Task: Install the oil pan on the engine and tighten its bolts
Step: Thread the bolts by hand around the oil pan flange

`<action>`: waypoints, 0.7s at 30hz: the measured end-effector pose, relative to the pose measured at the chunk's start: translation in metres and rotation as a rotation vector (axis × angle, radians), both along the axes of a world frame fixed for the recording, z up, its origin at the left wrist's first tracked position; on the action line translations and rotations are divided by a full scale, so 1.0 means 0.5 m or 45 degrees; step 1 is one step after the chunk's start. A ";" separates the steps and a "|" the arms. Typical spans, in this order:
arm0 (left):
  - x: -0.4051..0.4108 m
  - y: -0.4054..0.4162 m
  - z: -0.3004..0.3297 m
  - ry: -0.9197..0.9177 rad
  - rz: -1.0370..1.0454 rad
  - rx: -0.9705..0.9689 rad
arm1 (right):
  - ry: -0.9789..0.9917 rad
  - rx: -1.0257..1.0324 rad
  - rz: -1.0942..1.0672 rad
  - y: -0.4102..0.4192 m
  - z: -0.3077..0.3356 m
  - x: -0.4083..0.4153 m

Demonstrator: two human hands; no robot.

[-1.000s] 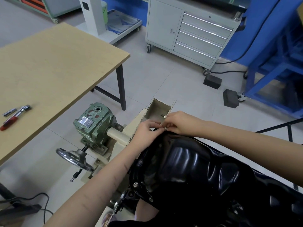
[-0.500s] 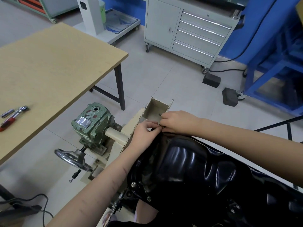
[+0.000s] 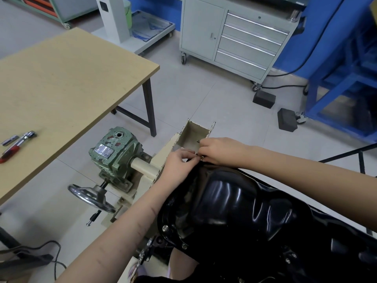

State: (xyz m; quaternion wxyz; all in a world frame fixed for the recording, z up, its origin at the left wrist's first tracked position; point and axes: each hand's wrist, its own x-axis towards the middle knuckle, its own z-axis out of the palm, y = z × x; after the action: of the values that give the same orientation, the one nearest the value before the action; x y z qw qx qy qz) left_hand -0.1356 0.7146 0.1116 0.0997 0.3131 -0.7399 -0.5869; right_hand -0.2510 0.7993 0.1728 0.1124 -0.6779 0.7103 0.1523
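A glossy black oil pan (image 3: 234, 203) lies on top of the engine, filling the lower right of the head view. Two bolt heads (image 3: 164, 228) show on its near flange. My left hand (image 3: 179, 162) and my right hand (image 3: 216, 150) meet at the pan's far edge. Between their fingertips a small brass-coloured bolt (image 3: 201, 158) is pinched right at the flange. Whether it sits in a hole is hidden by the fingers.
The engine stand's green gearbox (image 3: 114, 152) and handwheel (image 3: 89, 198) stand left of the pan, with a cream bracket (image 3: 195, 133) behind my hands. A wooden table (image 3: 61, 82) at the left carries a red-handled ratchet (image 3: 18, 145). A grey tool cabinet (image 3: 234, 35) stands farther back.
Both hands stay at the pan's far edge, fingers shifting slightly around the small bolt. The view has drifted a little; nothing else moved.
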 end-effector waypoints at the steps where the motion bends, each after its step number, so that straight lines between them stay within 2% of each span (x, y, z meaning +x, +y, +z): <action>1: 0.000 0.001 0.001 0.005 0.002 -0.007 | 0.030 -0.009 0.026 0.001 -0.001 0.000; 7: -0.001 0.004 0.003 0.008 0.028 -0.066 | 0.168 -0.078 0.168 -0.002 -0.006 0.002; 13: 0.000 0.004 0.008 0.003 0.000 -0.044 | 0.085 -0.006 0.141 -0.004 0.003 -0.006; 21: 0.003 0.002 0.004 -0.048 0.007 -0.054 | 0.182 -0.009 0.127 -0.008 0.000 0.002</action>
State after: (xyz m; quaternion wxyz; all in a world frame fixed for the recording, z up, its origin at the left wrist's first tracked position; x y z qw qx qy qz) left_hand -0.1343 0.7154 0.1135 0.0941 0.3239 -0.7531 -0.5649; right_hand -0.2502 0.7956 0.1730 0.0511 -0.7004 0.6824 0.2031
